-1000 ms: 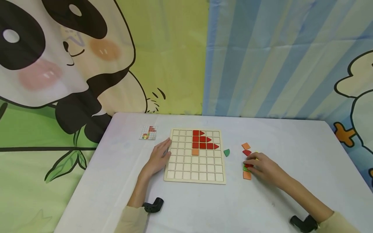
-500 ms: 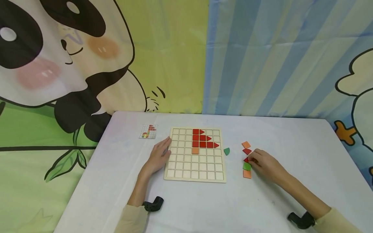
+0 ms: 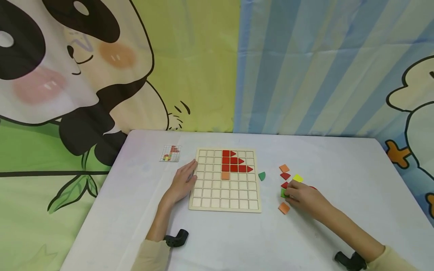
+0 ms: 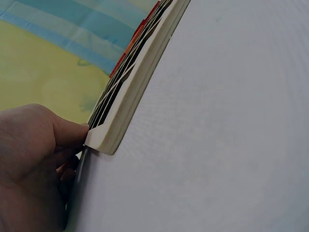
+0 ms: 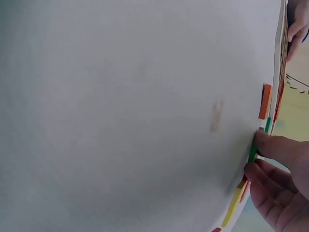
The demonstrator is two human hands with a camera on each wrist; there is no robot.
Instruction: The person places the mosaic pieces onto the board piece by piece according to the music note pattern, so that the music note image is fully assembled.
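Observation:
My left hand (image 3: 182,183) rests at the left edge of a wooden grid board (image 3: 205,192), fingers extended along the rim. In the left wrist view its thumb touches the board's corner (image 4: 104,140). Red squares and red triangles (image 3: 249,169) sit in the board's upper cells, with an orange square (image 3: 225,175) below them. To the right of the board, my right hand (image 3: 308,197) pinches a green square tile (image 3: 283,193) between thumb and fingertips, low at the table; the fingers partly cover it. The right wrist view shows the green tile (image 5: 252,153) between them edge-on.
Around the right hand lie orange tiles (image 3: 284,208), red pieces (image 3: 285,175) and a yellow tile (image 3: 298,178). A dark green rounded piece (image 3: 262,176) is beside the board's right edge. A small pattern card (image 3: 170,153) lies beyond the left hand.
My right hand has shifted from the red piece to the green tile. The lower orange tile has turned askew, and the yellow tile has come into sight. The left hand stays at the board.

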